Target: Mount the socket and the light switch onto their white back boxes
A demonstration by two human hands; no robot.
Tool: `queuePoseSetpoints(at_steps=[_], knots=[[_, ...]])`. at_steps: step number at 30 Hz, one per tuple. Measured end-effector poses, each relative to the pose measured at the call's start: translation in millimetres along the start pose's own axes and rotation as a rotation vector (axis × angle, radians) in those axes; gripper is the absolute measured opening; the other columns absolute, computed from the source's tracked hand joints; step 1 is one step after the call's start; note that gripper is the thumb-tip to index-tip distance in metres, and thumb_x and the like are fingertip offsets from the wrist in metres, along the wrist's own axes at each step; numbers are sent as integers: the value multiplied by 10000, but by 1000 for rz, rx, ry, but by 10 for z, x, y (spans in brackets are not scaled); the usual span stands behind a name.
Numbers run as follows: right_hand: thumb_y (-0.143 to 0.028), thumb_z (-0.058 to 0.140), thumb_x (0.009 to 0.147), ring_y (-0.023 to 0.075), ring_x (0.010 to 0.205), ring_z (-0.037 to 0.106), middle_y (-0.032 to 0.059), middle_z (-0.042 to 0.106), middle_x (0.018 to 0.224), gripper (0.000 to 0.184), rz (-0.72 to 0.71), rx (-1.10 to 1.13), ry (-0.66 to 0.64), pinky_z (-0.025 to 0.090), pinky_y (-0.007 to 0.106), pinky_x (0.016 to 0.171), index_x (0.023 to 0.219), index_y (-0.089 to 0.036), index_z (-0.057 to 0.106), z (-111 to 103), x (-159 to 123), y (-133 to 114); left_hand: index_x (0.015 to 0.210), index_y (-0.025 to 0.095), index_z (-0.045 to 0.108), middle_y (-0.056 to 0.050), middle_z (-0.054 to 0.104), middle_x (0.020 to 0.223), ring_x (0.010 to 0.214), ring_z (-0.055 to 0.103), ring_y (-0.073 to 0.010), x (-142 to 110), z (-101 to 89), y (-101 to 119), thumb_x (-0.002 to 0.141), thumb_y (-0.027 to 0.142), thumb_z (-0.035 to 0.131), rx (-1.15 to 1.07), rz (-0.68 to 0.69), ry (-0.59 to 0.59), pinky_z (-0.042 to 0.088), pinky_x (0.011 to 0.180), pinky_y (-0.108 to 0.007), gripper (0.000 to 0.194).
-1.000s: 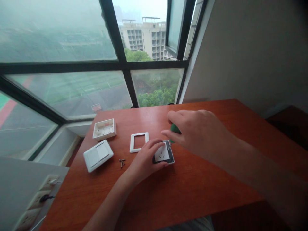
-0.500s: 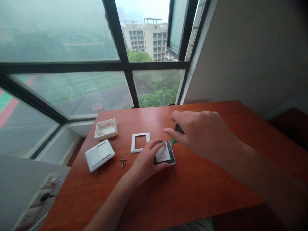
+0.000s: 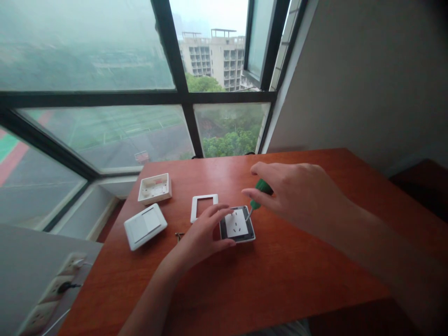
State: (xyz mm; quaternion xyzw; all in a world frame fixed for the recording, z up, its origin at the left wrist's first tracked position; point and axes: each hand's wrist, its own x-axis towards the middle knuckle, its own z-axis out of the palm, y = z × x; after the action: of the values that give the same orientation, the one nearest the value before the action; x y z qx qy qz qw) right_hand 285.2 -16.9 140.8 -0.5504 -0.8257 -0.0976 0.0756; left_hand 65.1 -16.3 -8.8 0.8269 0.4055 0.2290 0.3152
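A wall socket (image 3: 236,224) with a white face and dark surround lies on the table in front of me. My left hand (image 3: 206,228) is at its left side, thumb and fingers spread around that edge; whether they touch it I cannot tell. In my right hand (image 3: 297,186) is a screwdriver (image 3: 257,199) with a green handle, tilted, its shaft running down to the socket's right side. The index finger and thumb are apart at the handle, and the other fingers are hidden. A white frame (image 3: 193,208) lies just behind my left hand.
On the left of the brown table (image 3: 297,270) are a white back box (image 3: 154,187) and a white switch plate (image 3: 145,226). A few screws (image 3: 178,235) lie beside my left wrist, partly covered. Windows border the far side; wall outlets (image 3: 56,289) are at lower left.
My left hand has slid left and loosened from the socket, uncovering more of it and covering some of the screws. My right hand has shifted slightly right, and more of the green handle shows.
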Motion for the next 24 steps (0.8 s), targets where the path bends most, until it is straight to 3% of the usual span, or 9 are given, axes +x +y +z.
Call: queuePoseSetpoints(at_steps=[7, 10, 13, 16, 19, 24], knots=[[-243, 508, 844, 206, 855, 650, 51, 688, 1055, 308, -104, 184, -34, 368, 284, 608, 1142, -200, 568, -41, -50, -11, 1261, 268, 549, -89, 515, 1350, 1215, 521, -270, 3, -4, 6, 713, 261, 782, -29, 14, 11, 445, 1027, -424, 596], [-362, 479, 902, 211, 748, 654, 48, 708, 922, 252, -61, 80, -20, 322, 291, 552, 1068, -214, 598, -32, -23, -22, 1252, 264, 560, -91, 524, 1341, 1211, 523, -275, 3, -2, 10, 708, 253, 784, -35, 22, 21, 454, 1017, -424, 588], [-510, 461, 896, 231, 643, 639, 48, 690, 757, 334, 27, -57, -12, 261, 294, 508, 946, -217, 615, -25, -6, -30, 1241, 261, 569, -91, 520, 1348, 1217, 519, -276, 2, -3, 9, 710, 254, 780, -29, 22, 16, 455, 1017, -429, 571], [-382, 485, 884, 225, 715, 648, 54, 697, 877, 245, -8, -3, 2, 291, 297, 521, 1021, -211, 596, -41, -24, -33, 1254, 269, 557, -83, 515, 1352, 1220, 518, -268, 0, 2, 4, 714, 255, 775, -20, 16, 14, 446, 1027, -425, 582], [-259, 489, 861, 210, 819, 648, 66, 680, 1047, 277, -97, 81, -19, 342, 293, 563, 1120, -197, 568, -50, -34, -45, 1261, 265, 548, -84, 512, 1353, 1218, 518, -262, -2, 12, -3, 722, 253, 770, -14, 22, 10, 443, 1030, -418, 583], [-424, 438, 923, 229, 686, 641, 92, 691, 905, 348, 25, -63, -22, 319, 297, 520, 1123, -175, 573, -23, 0, -91, 1244, 261, 560, -86, 521, 1339, 1204, 528, -265, -3, 20, -8, 721, 256, 770, -15, 34, 20, 453, 1018, -424, 564]])
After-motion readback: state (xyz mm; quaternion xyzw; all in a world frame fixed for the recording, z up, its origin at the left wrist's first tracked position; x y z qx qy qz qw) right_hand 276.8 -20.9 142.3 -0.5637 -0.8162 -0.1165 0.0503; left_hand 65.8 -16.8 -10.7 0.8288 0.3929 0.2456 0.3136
